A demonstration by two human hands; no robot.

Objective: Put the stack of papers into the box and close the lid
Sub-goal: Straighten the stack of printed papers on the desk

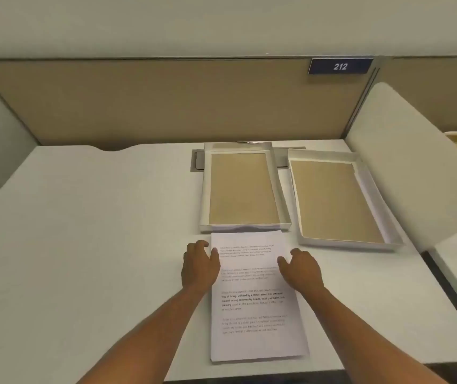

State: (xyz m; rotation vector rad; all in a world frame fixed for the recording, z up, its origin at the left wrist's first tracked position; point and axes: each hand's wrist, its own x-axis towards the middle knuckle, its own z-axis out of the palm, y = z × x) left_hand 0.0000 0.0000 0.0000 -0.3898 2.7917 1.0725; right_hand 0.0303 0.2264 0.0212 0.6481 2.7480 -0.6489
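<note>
A stack of printed white papers [255, 309] lies flat on the desk in front of me. My left hand [200, 266] rests against the stack's left edge and my right hand [302, 268] lies at its right edge, fingers spread, thumbs on the top sheet; whether either hand grips the stack I cannot tell. Just beyond the papers stands a shallow white box [204, 189] with a brown bottom, empty. To its right lies a second white tray of the same shape, the lid [295, 195], inside facing up.
The white desk [97, 245] is bounded by a tan partition [152, 101] at the back with a blue "212" sign [340, 66]. A white side divider [404, 173] rises on the right. A grey cable slot [197, 160] sits behind the box.
</note>
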